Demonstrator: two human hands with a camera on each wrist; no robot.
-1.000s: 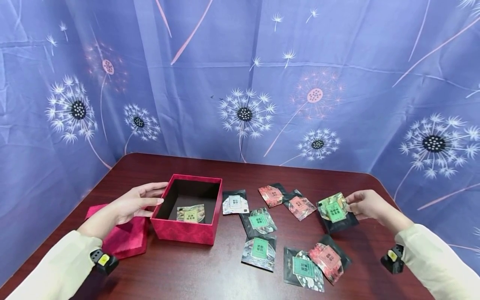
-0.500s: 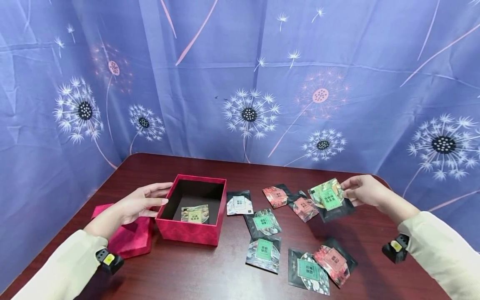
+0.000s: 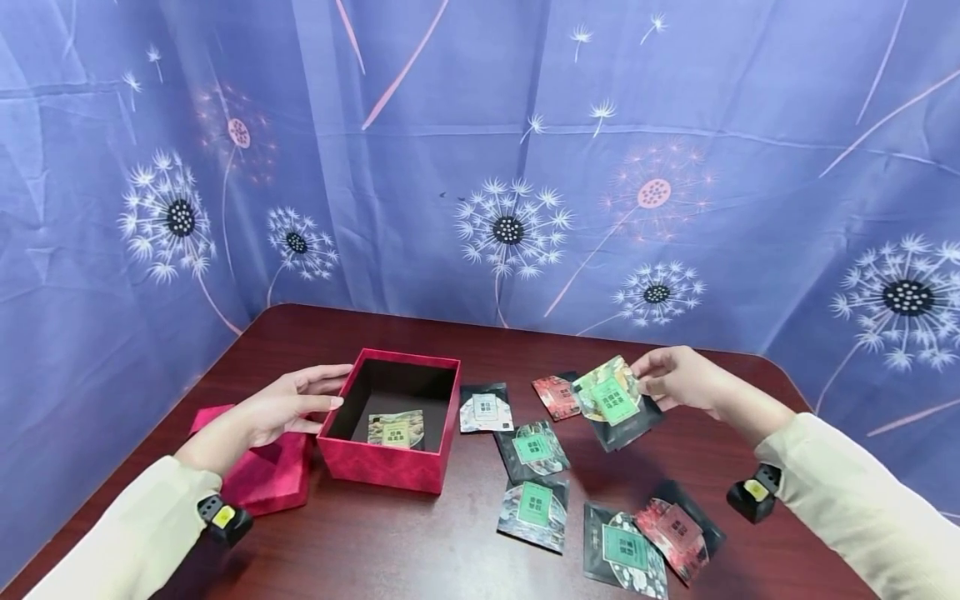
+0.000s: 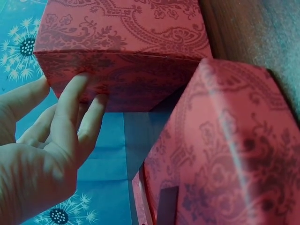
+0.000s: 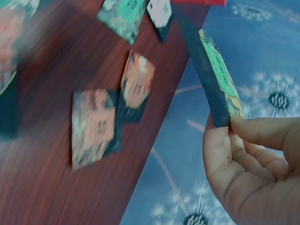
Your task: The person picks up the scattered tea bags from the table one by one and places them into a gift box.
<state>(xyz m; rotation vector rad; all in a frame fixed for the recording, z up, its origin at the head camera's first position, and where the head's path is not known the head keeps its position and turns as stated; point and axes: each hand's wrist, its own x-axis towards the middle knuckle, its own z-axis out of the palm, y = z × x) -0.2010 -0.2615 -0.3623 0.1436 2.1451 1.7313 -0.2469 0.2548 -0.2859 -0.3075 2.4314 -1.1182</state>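
Note:
An open red box stands left of centre on the dark wooden table, with one sachet lying inside. My left hand rests with straight fingers against the box's left wall. My right hand pinches a green-labelled black sachet by its edge and holds it in the air above the table, right of the box. In the right wrist view the sachet shows edge-on, held between thumb and fingers.
The red lid lies left of the box, under my left forearm. Several more sachets lie on the table right of the box: a white one, green ones and red ones. Blue dandelion cloth surrounds the table.
My right hand has lifted the green sachet off the table and carried it left, toward the box. The left hand has stayed at the box's wall.

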